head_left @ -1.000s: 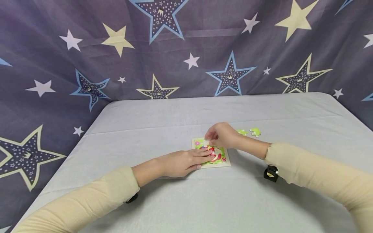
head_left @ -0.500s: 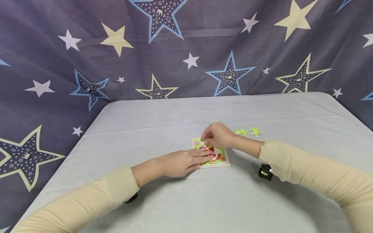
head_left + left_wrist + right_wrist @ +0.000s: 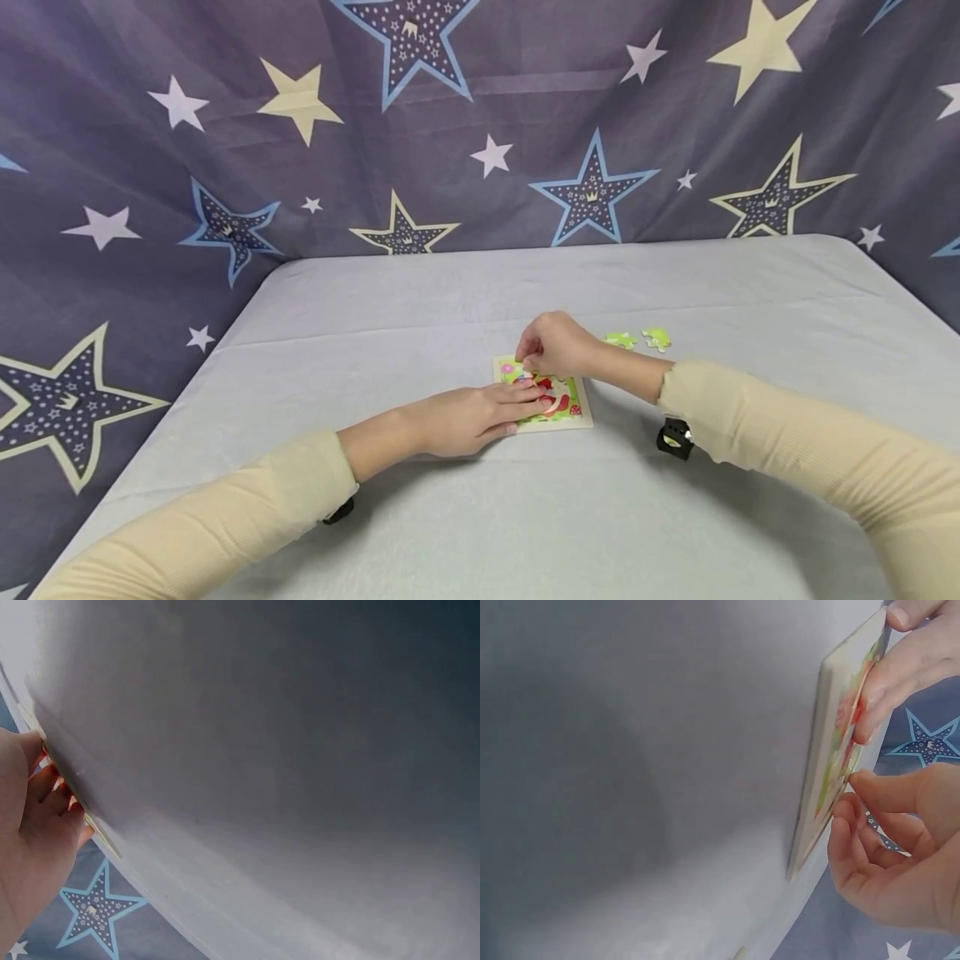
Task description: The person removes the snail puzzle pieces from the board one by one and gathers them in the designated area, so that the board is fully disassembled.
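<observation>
A small square jigsaw puzzle board with a pale frame and a green and red picture lies on the table. My left hand rests flat across its left and middle part, fingers straight, covering some of the picture. At the far edge of the board my right hand pinches a puzzle piece between thumb and fingers, down against the board; the hand hides most of that piece. In the right wrist view the thumb and fingertips of the right hand touch the board's face, just below the left fingers.
Two loose green puzzle pieces lie beyond the right forearm: one piece nearer the hand, another piece farther right. A pale grey cloth covers the table. Behind it hangs a dark curtain with stars.
My right hand has shifted slightly left along the board's far edge with the puzzle piece, uncovering more of a loose piece behind it. My left hand has stayed in place.
</observation>
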`<state>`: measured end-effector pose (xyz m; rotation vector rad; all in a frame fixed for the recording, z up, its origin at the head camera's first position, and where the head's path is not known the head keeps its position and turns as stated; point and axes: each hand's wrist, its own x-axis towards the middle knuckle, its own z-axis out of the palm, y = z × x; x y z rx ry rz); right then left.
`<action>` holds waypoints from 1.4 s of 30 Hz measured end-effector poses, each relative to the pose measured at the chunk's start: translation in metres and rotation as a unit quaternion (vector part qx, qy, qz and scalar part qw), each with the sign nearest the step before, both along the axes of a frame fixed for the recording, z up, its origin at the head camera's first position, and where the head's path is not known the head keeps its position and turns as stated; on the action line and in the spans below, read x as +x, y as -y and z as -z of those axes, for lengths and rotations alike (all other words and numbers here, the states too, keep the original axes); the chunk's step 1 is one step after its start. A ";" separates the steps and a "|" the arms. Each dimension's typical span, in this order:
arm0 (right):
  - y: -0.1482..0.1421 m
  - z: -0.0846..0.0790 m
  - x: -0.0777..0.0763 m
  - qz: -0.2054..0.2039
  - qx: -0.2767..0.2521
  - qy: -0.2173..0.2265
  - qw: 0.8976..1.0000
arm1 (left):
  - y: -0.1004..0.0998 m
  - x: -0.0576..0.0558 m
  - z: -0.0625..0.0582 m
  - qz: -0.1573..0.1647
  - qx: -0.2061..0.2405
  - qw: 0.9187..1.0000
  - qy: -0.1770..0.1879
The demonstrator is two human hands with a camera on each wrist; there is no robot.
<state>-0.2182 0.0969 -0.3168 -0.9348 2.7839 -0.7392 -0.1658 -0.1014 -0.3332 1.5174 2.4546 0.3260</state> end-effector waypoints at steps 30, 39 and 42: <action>0.009 -0.002 -0.005 0.033 0.015 0.081 0.996 | -0.001 0.001 0.000 -0.007 -0.002 1.000 0.010; 0.007 -0.003 -0.002 0.028 0.006 0.027 0.999 | -0.001 0.000 0.000 -0.003 0.004 1.000 0.010; 0.007 -0.002 -0.003 0.021 0.005 0.020 1.000 | 0.000 -0.001 0.000 0.000 0.006 1.000 0.004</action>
